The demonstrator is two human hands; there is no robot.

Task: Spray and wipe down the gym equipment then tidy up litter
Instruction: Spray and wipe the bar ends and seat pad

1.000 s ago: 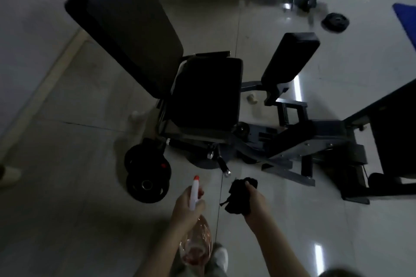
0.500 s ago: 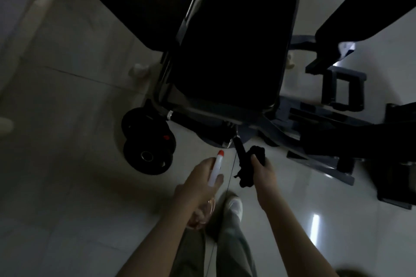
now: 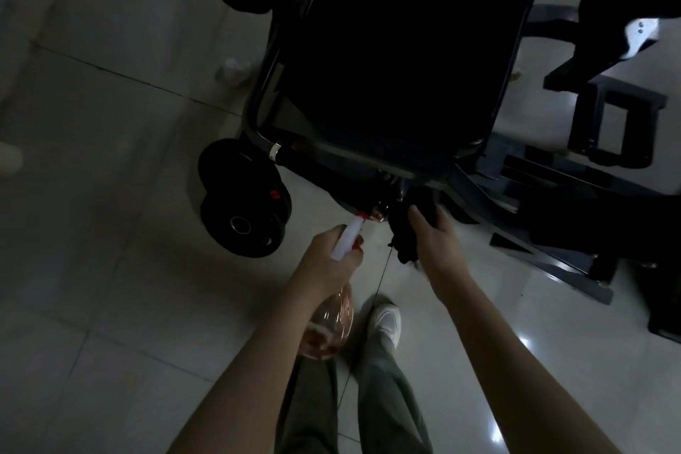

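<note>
Glossy grey tile floor [image 3: 110,195]; left hand [image 3: 324,262] fingers grip clear pink-tinted spray bottle [image 3: 331,321], right hand [image 3: 435,236] fingers clutch crumpled black cloth [image 3: 403,232] below black padded seat [image 3: 398,48].

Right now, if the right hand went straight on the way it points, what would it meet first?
Probably the dark machine frame just under the seat pad; the black cloth in the right hand would touch first. Depth is unclear.

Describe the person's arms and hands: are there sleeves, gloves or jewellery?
The left forearm and right forearm are bare, with no sleeve in view. The left hand and right hand wear no gloves. No watch, bracelet or ring shows, though the light is dim.
</note>
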